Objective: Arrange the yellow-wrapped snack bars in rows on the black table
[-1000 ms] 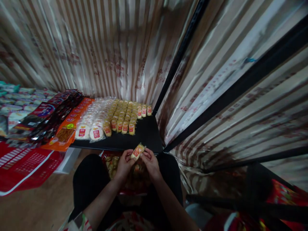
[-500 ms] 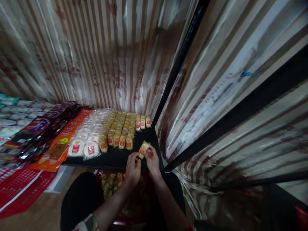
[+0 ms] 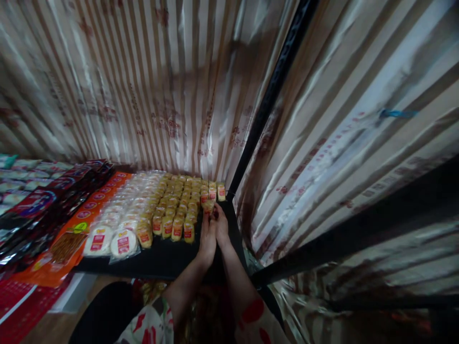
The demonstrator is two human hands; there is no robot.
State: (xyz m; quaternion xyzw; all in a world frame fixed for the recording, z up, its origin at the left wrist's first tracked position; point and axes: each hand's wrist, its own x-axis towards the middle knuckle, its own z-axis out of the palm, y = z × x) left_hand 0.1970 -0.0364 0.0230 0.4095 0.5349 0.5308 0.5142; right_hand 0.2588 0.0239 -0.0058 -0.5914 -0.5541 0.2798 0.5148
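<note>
Both my hands reach forward over the black shelf (image 3: 168, 260). My left hand (image 3: 207, 237) and my right hand (image 3: 220, 225) are pressed close together, fingers pinched on a small yellow snack packet (image 3: 208, 206) with a red label. The packet sits at the near end of a short row of like packets (image 3: 215, 192) by the back right corner. To the left stand several rows of the same yellow packets (image 3: 177, 208), upright and tightly packed.
Round white packets (image 3: 111, 236) lie left of the yellow rows, then orange packs (image 3: 68, 239) and dark red-black packs (image 3: 36, 205). A striped curtain (image 3: 143, 95) hangs behind and to the right, with a black post (image 3: 265, 110). A red basket (image 3: 14, 306) sits lower left.
My hands carried the yellow packet from over my lap forward to the shelf's back right rows. The camera tilted forward and closer to the shelf.
</note>
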